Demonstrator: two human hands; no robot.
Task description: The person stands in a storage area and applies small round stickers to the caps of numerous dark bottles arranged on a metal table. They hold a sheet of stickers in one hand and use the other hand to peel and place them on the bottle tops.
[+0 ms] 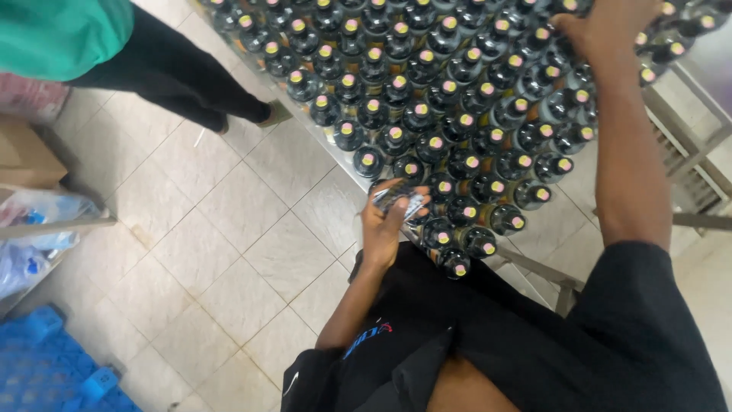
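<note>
Several dark glass bottles [427, 114] with pale yellow-pink caps stand packed together on a metal table [534, 271]. My left hand [385, 221] is at the near edge of the bottles, closed on a small stack of printed labels [402, 203]. My right hand [606, 27] reaches far across the table and rests on bottle tops at the back; whether it grips one is hidden.
Another person in a teal top and black trousers [164, 65] stands at the table's left end on the tiled floor [229, 244]. A cardboard box [27, 156], plastic bags and a blue pallet [46, 366] lie at the left. A metal frame [690, 145] stands right.
</note>
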